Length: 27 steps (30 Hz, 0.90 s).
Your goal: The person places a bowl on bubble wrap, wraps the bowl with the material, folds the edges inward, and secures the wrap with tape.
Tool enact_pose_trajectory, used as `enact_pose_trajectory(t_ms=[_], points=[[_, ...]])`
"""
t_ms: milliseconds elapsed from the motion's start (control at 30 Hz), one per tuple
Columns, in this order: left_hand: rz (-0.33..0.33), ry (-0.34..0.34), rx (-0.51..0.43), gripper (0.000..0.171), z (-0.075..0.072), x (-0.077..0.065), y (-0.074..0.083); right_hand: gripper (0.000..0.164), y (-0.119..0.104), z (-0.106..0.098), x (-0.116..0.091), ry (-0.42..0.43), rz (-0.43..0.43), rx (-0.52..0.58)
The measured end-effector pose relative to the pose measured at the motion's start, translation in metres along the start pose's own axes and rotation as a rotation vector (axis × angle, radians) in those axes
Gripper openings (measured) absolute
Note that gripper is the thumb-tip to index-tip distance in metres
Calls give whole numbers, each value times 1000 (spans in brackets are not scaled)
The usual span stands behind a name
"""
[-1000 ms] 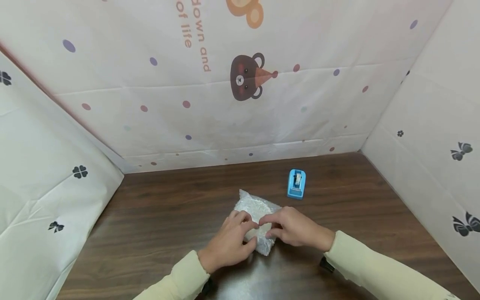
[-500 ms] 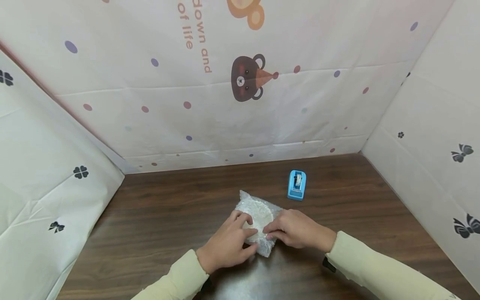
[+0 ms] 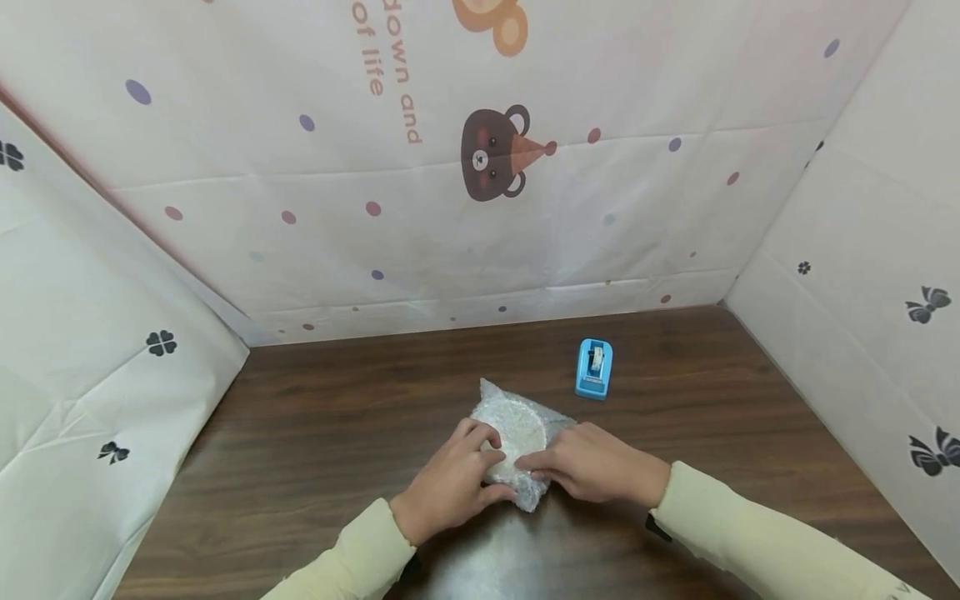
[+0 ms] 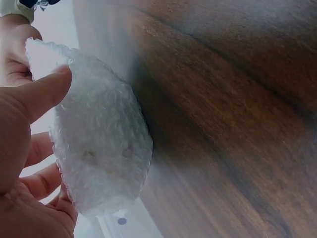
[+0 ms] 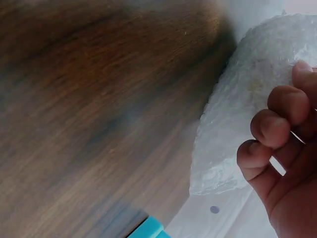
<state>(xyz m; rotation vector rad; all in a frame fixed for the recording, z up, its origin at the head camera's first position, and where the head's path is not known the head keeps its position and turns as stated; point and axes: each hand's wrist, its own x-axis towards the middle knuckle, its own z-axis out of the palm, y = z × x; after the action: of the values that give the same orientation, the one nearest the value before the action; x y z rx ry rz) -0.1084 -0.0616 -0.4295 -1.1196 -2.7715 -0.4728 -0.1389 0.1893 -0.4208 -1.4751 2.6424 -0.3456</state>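
A bubble-wrapped package (image 3: 517,421) lies on the dark wooden table, with a pale round shape showing through its top. My left hand (image 3: 452,482) grips its near left side: in the left wrist view the thumb (image 4: 49,91) lies along one face and the fingers curl over the other edge. From the right, my right hand (image 3: 596,462) has its index finger and thumb together on the top near the front edge, pinching the wrap. Its other fingers (image 5: 270,126) are curled against the wrap in the right wrist view. What lies inside the package is hidden.
A blue tape dispenser (image 3: 594,369) with a roll in it stands behind and to the right of the package. The wooden table (image 3: 337,417) meets a printed cloth wall (image 3: 420,242) at the back, with white sheets at both sides.
My right index finger and thumb have come together on the package's top, and the hand has shifted slightly down. My left fingers have drawn back a little to the left. The package stays in place.
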Motion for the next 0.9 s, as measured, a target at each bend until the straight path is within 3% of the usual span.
enact_pose_trajectory(t_ms=[200, 500, 900], points=[[43, 15, 91, 27, -2, -3, -6, 27, 0, 1, 1, 50, -28, -89], [12, 72, 167, 21, 0, -6, -11, 39, 6, 5, 1, 80, 4, -22], [-18, 113, 254, 21, 1, -2, -11, 41, 14, 11, 11, 42, 82, 30]])
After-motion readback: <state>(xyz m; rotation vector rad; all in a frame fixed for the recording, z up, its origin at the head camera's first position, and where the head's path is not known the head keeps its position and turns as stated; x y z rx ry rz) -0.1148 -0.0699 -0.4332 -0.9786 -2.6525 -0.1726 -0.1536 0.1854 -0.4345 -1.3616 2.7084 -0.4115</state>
